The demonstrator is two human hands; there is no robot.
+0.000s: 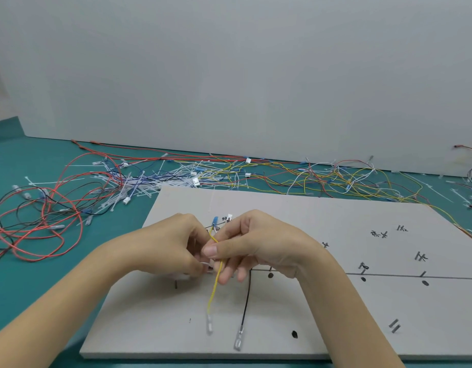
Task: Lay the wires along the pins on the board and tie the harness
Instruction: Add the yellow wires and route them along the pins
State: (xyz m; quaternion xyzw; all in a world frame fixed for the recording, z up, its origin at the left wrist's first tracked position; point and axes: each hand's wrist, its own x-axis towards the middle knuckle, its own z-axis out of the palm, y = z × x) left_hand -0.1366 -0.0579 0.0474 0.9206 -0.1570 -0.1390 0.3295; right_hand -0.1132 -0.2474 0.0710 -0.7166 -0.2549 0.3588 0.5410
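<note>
A grey board [322, 216] with short metal pins [394, 326] and black marks lies on the green table. My right hand [258, 245] pinches a yellow wire [215, 288] between thumb and forefinger above the board's middle left. The wire hangs down to a clear-sleeved terminal [209, 324]. My left hand [176, 243] is curled close against the right one and pinches a white cable tie [205, 264] at the wire. A black wire [246, 304] runs down the board to another clear terminal [238, 339]. A blue terminal [215, 220] shows just behind my fingers.
A tangle of red, black, yellow and white wires [56, 208] and several white cable ties [139, 187] covers the green table [14, 293] behind and left of the board. More wires [349, 179] spread along the grey wall [229, 75] at the back.
</note>
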